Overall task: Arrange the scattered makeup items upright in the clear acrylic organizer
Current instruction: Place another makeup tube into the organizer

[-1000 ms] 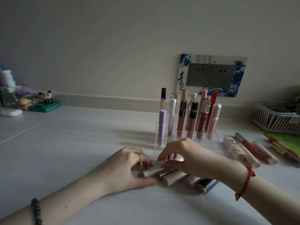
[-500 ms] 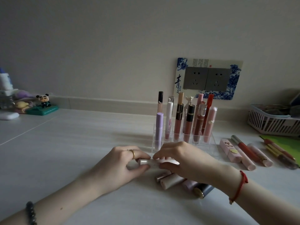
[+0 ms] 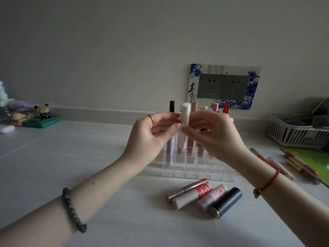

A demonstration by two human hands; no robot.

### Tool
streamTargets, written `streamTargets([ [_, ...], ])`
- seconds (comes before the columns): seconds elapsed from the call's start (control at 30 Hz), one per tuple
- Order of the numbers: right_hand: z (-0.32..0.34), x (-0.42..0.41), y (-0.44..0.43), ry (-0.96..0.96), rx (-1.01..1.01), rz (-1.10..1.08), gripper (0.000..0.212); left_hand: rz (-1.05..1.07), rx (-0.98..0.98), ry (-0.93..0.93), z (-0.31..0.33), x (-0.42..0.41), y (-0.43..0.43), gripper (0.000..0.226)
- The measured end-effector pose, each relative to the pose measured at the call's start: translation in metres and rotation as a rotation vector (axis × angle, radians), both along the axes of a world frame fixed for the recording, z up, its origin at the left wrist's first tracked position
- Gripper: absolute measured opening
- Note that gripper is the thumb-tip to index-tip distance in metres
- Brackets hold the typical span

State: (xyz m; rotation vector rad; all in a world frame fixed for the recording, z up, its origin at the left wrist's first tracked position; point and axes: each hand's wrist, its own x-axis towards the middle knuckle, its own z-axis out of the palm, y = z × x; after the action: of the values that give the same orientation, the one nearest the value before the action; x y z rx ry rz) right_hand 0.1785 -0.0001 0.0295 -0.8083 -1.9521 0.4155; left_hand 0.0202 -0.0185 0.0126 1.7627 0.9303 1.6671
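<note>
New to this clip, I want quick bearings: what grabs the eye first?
The left hand and right hand pinch a white tube upright at centre, in front of the clear acrylic organizer. Four more tubes lie on the table nearer the camera, and a blue-and-white socket plate stands out on the wall behind.

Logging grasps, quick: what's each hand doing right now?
Left hand: pinching the white tube, held upright.
Right hand: pinching the same white tube.
</note>
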Motion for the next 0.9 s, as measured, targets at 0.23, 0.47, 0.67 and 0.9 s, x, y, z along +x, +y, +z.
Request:
streamTargets([
  [0.23,-0.016,-0.003,0.020,0.074,-0.081,-0.097,0.016,0.043,-0.102,0.063,-0.024,0.009,0.015,0.030],
  [0.47,-0.033,-0.004,0.026,0.030,-0.120,-0.110,0.016,0.035,-0.136,0.121,-0.044,0.012,0.011,0.037],
  [0.67,-0.042,-0.005,0.026,-0.005,-0.122,-0.125,0.012,0.036,-0.156,0.161,-0.055,0.013,0.012,0.039],
  [0.9,-0.048,-0.006,0.025,-0.066,-0.112,-0.153,0.013,0.068,-0.162,0.189,-0.061,0.012,0.012,0.040],
])
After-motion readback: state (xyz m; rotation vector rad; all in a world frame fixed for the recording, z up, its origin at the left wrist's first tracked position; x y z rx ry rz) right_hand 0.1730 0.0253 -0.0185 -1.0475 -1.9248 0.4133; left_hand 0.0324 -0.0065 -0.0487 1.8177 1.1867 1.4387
